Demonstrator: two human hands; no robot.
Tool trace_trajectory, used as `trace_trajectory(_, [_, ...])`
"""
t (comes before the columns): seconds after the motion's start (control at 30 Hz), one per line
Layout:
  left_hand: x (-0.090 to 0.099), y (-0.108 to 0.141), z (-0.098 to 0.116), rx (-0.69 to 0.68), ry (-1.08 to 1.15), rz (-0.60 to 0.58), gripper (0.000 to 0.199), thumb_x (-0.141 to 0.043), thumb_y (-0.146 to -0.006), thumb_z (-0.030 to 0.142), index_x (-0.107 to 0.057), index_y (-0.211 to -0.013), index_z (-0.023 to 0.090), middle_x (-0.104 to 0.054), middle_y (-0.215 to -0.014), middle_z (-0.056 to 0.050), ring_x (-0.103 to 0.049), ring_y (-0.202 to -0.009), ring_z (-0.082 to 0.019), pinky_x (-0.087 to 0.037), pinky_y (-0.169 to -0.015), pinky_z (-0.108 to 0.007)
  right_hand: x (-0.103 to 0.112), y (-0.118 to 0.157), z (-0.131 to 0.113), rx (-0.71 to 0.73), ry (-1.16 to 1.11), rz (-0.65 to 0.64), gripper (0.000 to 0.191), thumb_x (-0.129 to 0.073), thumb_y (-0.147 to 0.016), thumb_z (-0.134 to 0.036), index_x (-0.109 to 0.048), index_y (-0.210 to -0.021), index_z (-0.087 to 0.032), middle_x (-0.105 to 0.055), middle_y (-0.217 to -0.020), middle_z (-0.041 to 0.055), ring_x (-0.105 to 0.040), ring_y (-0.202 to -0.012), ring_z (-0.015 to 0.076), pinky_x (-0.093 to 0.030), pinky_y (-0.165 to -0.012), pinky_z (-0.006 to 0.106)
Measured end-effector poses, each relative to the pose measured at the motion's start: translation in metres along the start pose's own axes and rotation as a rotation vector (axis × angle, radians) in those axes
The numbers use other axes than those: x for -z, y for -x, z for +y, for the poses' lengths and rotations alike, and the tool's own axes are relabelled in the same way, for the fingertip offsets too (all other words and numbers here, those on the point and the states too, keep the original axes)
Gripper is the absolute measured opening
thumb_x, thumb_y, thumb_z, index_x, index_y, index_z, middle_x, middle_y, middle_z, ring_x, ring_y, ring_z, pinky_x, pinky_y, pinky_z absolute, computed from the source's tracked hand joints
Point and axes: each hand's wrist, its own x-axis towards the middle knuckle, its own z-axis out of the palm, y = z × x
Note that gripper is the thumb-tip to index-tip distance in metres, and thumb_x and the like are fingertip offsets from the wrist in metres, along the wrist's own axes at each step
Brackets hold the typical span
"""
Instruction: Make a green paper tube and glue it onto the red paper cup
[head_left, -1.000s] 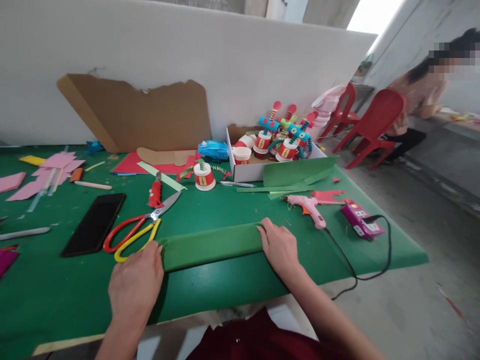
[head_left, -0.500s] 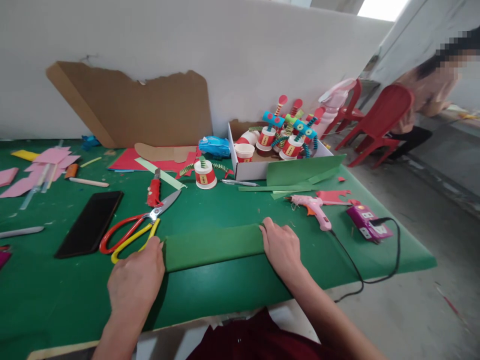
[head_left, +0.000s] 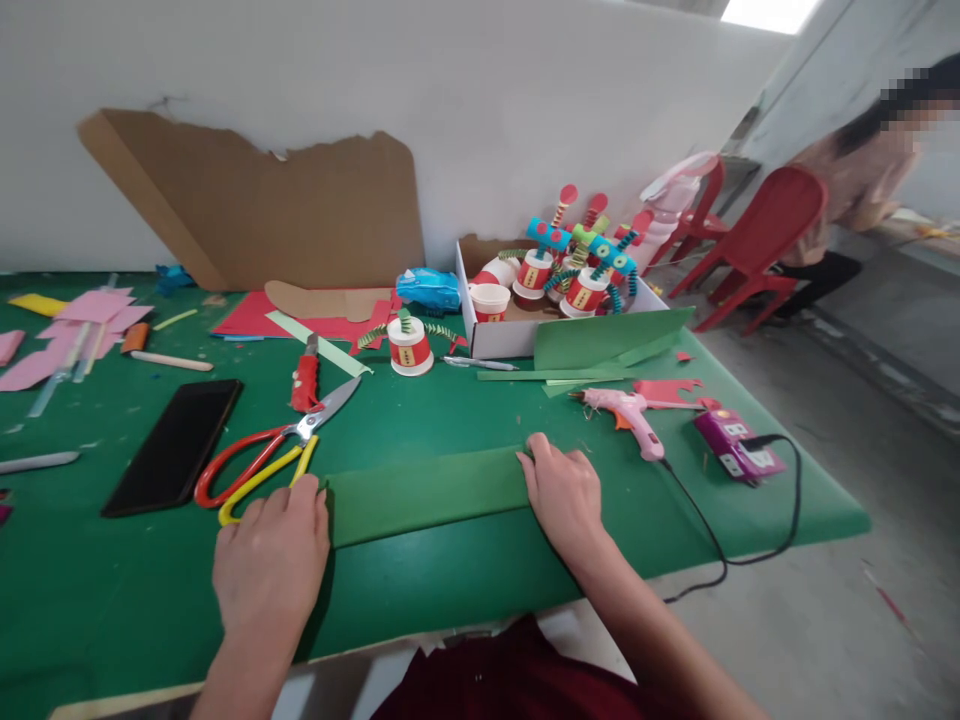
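Note:
A folded green paper strip (head_left: 431, 495) lies flat between my hands, near the table's front edge. My left hand (head_left: 274, 550) has its fingers closed on the strip's left end. At the right end, my right hand (head_left: 564, 495) grips the paper between thumb and curled fingers. Red and yellow scissors (head_left: 259, 470) lie just beyond my left hand, their blades pointing away to the right. Further back stands a red and white paper cup (head_left: 410, 348) with folded paper arms. A pink glue gun (head_left: 630, 420) rests to the right of my right hand.
On the green table (head_left: 450, 580) are a black phone (head_left: 174, 447), a red cutter (head_left: 305, 380), pink paper (head_left: 97, 310) and a purple power block (head_left: 735, 447). A white box (head_left: 506, 342) holds several cup figures. A person (head_left: 840, 210) sits at the far right.
The view has shifted slightly. My left hand's fingers have moved a little over the strip's left end; my right hand and the paper have barely moved.

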Motion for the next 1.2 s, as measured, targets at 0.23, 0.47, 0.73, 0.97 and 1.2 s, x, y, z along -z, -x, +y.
trace_trajectory(0.23, [-0.001,0.004,0.004,-0.033,0.013,0.22,0.047,-0.033,-0.095,0.02,-0.047,-0.139,0.026,-0.063,-0.118,-0.009,-0.053,-0.09,-0.028,-0.038,-0.073,-0.042,0.001,0.004,0.017,-0.096,-0.142,0.063,0.029,-0.053,-0.092,-0.039,-0.055,-0.107,-0.014,-0.069,-0.079,0.0065,-0.062,-0.065,0.021,-0.041,-0.066,0.033])
trace_trajectory(0.47, [-0.003,0.004,0.0,-0.054,0.023,0.2,0.05,-0.033,-0.094,0.024,-0.041,-0.143,0.024,-0.062,-0.116,-0.013,-0.053,-0.093,-0.029,-0.038,-0.074,-0.044,0.036,0.023,-0.021,0.372,-0.41,0.279,0.033,-0.037,-0.097,-0.022,-0.058,-0.123,-0.024,-0.062,-0.129,0.0041,-0.042,-0.131,0.0195,-0.021,-0.116,0.046])
trace_trajectory(0.73, [-0.014,0.002,-0.007,-0.066,0.053,0.125,0.048,-0.029,-0.094,0.026,-0.043,-0.14,0.026,-0.061,-0.123,-0.011,-0.052,-0.097,-0.031,-0.039,-0.075,-0.044,0.042,0.019,-0.077,0.7,-0.479,-0.169,0.07,-0.037,-0.089,-0.066,-0.036,-0.145,-0.025,-0.035,-0.154,0.0014,-0.019,-0.144,0.0323,-0.01,-0.117,0.059])
trace_trajectory(0.97, [-0.009,0.004,-0.003,-0.058,0.046,0.141,0.049,-0.027,-0.094,0.025,-0.041,-0.141,0.025,-0.06,-0.121,-0.011,-0.052,-0.098,-0.031,-0.037,-0.077,-0.044,0.027,0.02,-0.059,0.541,-0.541,-0.307,0.069,-0.031,-0.091,-0.065,-0.032,-0.147,-0.025,-0.031,-0.155,0.0031,-0.017,-0.143,0.0368,-0.01,-0.115,0.063])
trace_trajectory(1.2, [-0.012,0.003,-0.002,-0.053,0.052,0.182,0.048,-0.028,-0.093,0.023,-0.041,-0.139,0.026,-0.06,-0.122,-0.009,-0.052,-0.1,-0.03,-0.038,-0.079,-0.043,0.029,0.02,-0.06,0.503,-0.533,-0.324,0.069,-0.031,-0.09,-0.068,-0.031,-0.147,-0.029,-0.029,-0.156,0.0038,-0.013,-0.144,0.0397,-0.009,-0.111,0.07])
